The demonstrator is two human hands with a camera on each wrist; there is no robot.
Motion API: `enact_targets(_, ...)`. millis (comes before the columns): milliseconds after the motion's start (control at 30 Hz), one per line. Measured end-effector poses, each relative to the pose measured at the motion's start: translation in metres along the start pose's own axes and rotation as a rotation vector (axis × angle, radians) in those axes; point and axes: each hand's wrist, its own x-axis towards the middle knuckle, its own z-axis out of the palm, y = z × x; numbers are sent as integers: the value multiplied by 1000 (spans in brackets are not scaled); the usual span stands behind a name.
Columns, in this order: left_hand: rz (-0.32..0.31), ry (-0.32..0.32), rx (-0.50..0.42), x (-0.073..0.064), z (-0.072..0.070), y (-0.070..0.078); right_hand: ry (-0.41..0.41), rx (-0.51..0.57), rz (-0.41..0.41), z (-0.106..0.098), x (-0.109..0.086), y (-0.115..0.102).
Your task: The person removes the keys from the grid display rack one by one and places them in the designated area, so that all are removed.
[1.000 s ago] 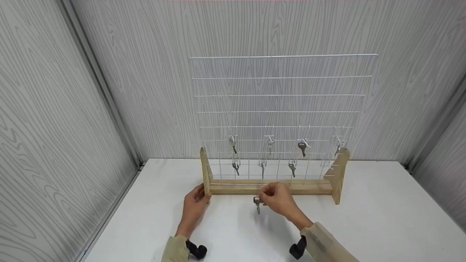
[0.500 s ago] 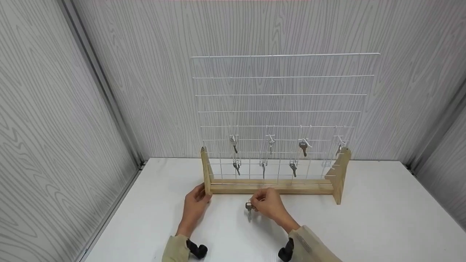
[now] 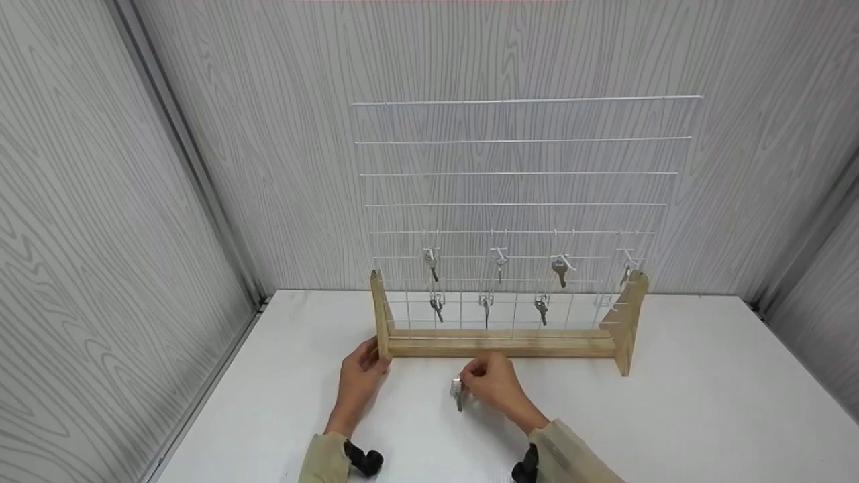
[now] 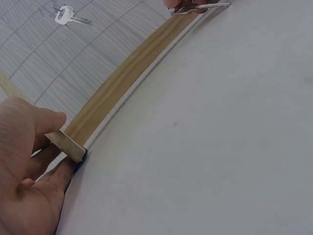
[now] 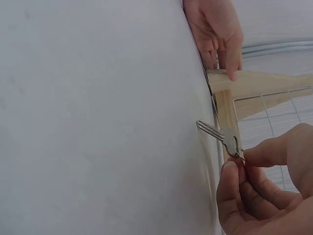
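Observation:
My right hand point(image 3: 500, 386) pinches a small ring between thumb and fingertips, and a silver key point(image 5: 227, 138) hangs from it. That hand is just in front of the wooden base bar point(image 3: 550, 347) of a wire grid rack, above the white table. My left hand point(image 3: 361, 379) grips the lower front end of the rack's left wooden side piece point(image 4: 68, 146), thumb and fingers on either side of it. Several keys hang in two rows on hooks on the white wire grid, among them a key point(image 3: 560, 270) in the upper row and a key point(image 3: 541, 311) in the lower row.
The right wooden side piece point(image 3: 626, 325) stands upright on the white table point(image 3: 704, 402). White wire grid point(image 3: 523, 173) rises high above the base. Grey wood-grain panels point(image 3: 268, 134) close in the back and sides.
My right hand has moved left and nearer to me with the key, slowing lately. The key has turned and now catches the light. My left hand stays on the side piece.

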Motion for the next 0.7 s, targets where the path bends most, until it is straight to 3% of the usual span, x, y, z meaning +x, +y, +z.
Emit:
enact_targets(367,43,-6,-23,-3,0,0,-45,-11,32,-2,-3,2)
enact_targets(700,34,4,-6,-2,0,0,-86,-43,-33,-3,-1,1)
